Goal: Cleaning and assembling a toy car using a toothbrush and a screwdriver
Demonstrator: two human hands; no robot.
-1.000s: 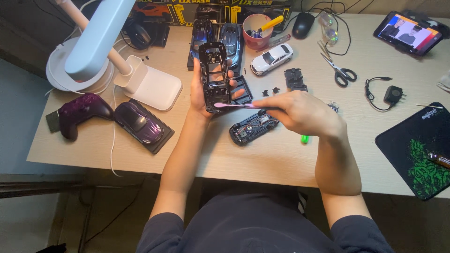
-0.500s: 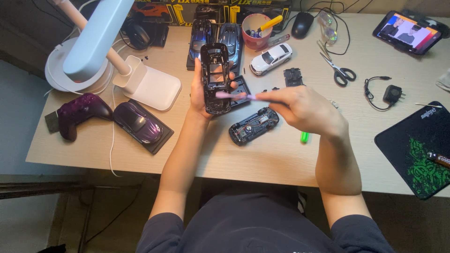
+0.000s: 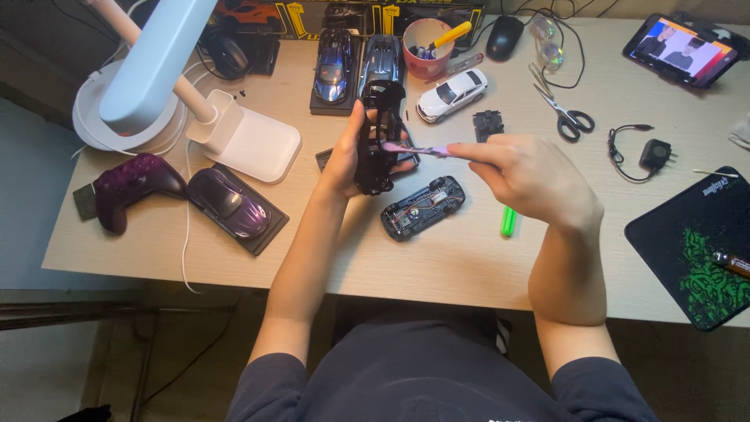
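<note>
At frame centre, a black model car shell (image 3: 379, 137) is grasped by the left hand (image 3: 344, 156); a thin purple tool (image 3: 414, 148), pinched by the right hand (image 3: 531, 176), is worked inside it, needing steadiness.

A white desk lamp (image 3: 156, 86) is leaning over the counter (image 3: 453, 258) at ten o'clock — a purple game controller (image 3: 129, 186) and a purple model car (image 3: 228, 203) are lying just below it. Scissors (image 3: 564, 113) are resting at two o'clock, a tablet (image 3: 678, 48) is glowing beyond them, and a black mouse pad (image 3: 695, 250) is sitting at three o'clock.
</note>
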